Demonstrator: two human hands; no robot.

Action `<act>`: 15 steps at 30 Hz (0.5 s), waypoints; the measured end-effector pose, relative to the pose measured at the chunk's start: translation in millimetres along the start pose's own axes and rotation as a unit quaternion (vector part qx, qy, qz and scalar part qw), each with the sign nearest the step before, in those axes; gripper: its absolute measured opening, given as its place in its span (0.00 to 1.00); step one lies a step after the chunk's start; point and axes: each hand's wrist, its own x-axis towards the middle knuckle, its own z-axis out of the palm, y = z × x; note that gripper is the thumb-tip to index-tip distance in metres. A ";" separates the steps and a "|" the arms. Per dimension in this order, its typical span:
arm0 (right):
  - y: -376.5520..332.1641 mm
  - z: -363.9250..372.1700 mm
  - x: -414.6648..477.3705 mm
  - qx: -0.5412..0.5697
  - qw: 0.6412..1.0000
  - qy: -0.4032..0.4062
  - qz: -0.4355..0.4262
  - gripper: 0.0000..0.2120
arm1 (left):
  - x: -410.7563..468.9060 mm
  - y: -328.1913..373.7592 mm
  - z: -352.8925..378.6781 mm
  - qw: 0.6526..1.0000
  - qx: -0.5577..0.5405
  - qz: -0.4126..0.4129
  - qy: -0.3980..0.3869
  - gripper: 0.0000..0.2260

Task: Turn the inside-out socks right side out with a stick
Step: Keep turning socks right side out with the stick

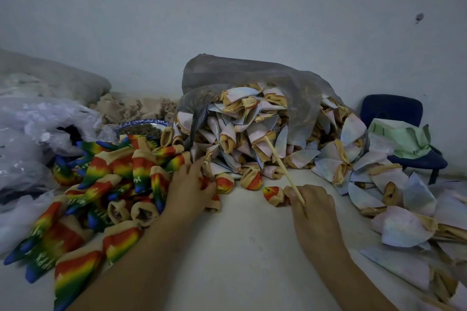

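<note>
I judge the stick [283, 169] may slip: the right hand [313, 207] pinches only its lower end, the tip leaning free toward the far pile. The small rolled sock [273, 195] at the thumb could roll away across the surface [242, 247]. Right grip: clamped on the stick, thumb touching that sock. Left hand [190, 185]: fingers bent into the edge of the rainbow socks [121, 171]; whether this grip holds one, I cannot tell. Beyond, inside-out socks [252, 129] spill from a grey bag [227, 70].
</note>
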 end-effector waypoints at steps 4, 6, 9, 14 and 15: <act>2.0 -0.5 -0.5 -0.006 1.000 0.004 0.000 0.15 | 0.7 -1.6 -4.2 0.990 -0.130 -0.011 0.055 0.21; 2.4 -0.4 -0.4 -0.005 1.000 0.006 -0.003 0.15 | -1.7 -3.1 -10.5 0.969 -0.231 -0.053 0.066 0.18; 1.6 0.8 -1.1 -0.002 1.000 0.017 -0.014 0.17 | -2.1 3.8 -19.0 0.924 -0.361 -0.091 0.088 0.15; 0.7 1.3 -0.8 -0.026 0.998 0.037 -0.035 0.16 | -7.0 12.4 -13.5 0.857 -0.505 -0.102 0.024 0.16; -0.1 1.1 -0.5 -0.026 0.998 0.044 -0.038 0.15 | -7.2 12.3 -11.2 0.847 -0.521 -0.104 0.016 0.16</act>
